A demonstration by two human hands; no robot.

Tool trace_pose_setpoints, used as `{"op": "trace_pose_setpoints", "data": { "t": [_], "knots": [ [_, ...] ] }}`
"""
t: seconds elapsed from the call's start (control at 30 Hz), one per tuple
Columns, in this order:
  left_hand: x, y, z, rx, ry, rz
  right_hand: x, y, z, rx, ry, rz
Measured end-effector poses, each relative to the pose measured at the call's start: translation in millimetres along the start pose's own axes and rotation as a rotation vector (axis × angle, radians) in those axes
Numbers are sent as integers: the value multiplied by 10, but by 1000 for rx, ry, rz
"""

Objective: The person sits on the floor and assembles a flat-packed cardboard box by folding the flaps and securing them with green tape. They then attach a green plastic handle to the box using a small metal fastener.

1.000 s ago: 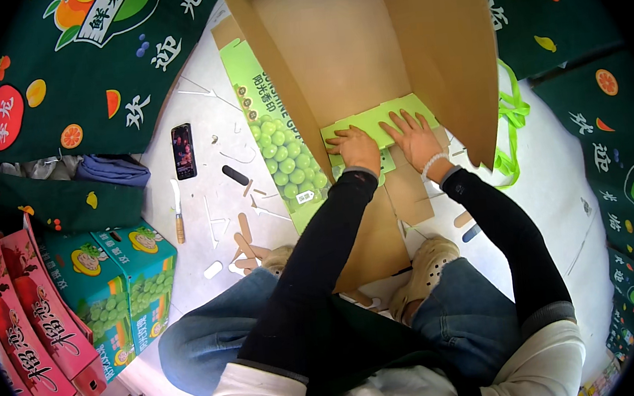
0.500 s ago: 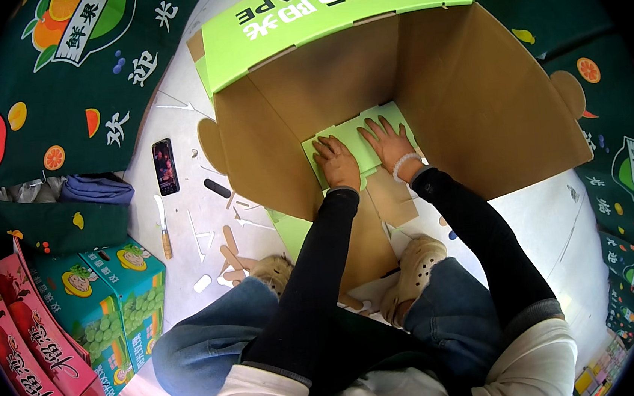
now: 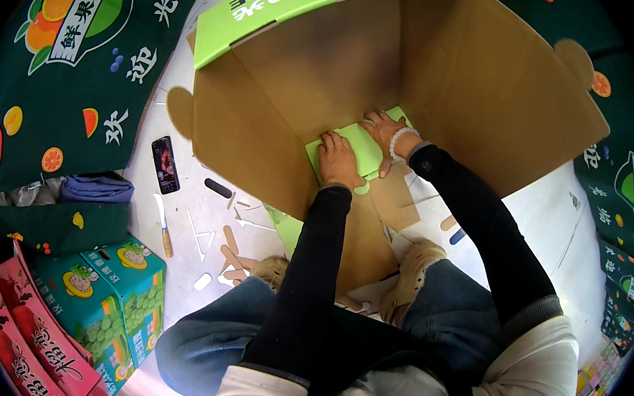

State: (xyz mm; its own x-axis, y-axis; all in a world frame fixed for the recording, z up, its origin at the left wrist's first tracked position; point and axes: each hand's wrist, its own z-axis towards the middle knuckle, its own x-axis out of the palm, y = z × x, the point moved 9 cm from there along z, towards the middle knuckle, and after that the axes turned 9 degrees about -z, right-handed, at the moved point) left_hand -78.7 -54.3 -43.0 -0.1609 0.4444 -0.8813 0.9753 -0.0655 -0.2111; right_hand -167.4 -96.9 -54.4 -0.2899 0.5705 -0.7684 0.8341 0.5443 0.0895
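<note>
A large cardboard box (image 3: 473, 86), green outside and brown inside, stands before me with its open side toward me. Deep in it, green cardboard flaps (image 3: 364, 148) lie over one another at the bottom. My left hand (image 3: 338, 163) rests on the left part of the green cardboard, fingers stretched forward. On the right part lies my right hand (image 3: 393, 137), its thumb apart from the fingers and a pale beaded bracelet on the wrist. A brown cardboard flap (image 3: 369, 238) reaches out of the box between my feet.
Left on the floor are a phone (image 3: 165, 164), a knife with a wooden handle (image 3: 163, 226) and cardboard scraps (image 3: 230, 252). Teal fruit cartons (image 3: 125, 290) and pink cartons (image 3: 40, 350) stand at the lower left. Dark green printed cloth (image 3: 81, 90) hangs on both sides.
The box's walls have shifted outward and its green top edge has moved away from me. My right hand has turned and its fingers have drawn closer together. The left hand stays nearly in place.
</note>
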Motion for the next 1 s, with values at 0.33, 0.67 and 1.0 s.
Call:
{"op": "trace_pose_setpoints", "data": {
  "t": [0.33, 0.67, 1.0],
  "knots": [
    [3, -15, 166, 46, 192, 59, -28, 29, 147, -108, 145, -79],
    [-419, -441, -520, 423, -18, 543, -330, 478, -360, -154, -331, -206],
    [-930, 477, -653, 373, -100, 540, -783, 574, -1419, -418, -721, -116]
  ]
}}
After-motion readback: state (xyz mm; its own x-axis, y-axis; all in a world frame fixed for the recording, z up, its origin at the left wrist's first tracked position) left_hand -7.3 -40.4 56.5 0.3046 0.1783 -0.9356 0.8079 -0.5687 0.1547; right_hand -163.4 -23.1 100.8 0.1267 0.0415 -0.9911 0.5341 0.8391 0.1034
